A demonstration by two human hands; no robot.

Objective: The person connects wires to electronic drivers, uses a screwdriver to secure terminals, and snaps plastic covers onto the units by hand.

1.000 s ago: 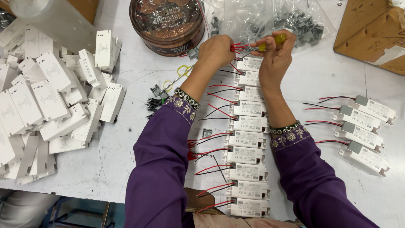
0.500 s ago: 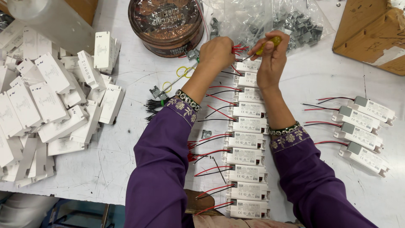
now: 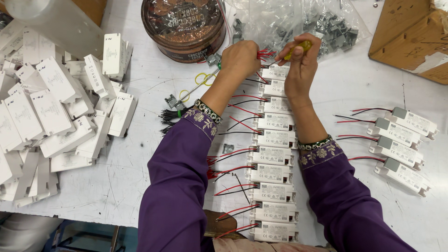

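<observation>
Little has changed — red wires point(image 3: 263, 53) stay pinched in the left hand point(image 3: 240, 58), the yellow-handled screwdriver point(image 3: 298, 48) (right hand point(image 3: 302, 70), clamped) still applied.

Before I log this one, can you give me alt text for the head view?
Two hands in purple sleeves work at the far end of a column of white driver modules: the left hand pinches red wires, the right hand grips a yellow-handled screwdriver. Loose white casings are piled left.
</observation>
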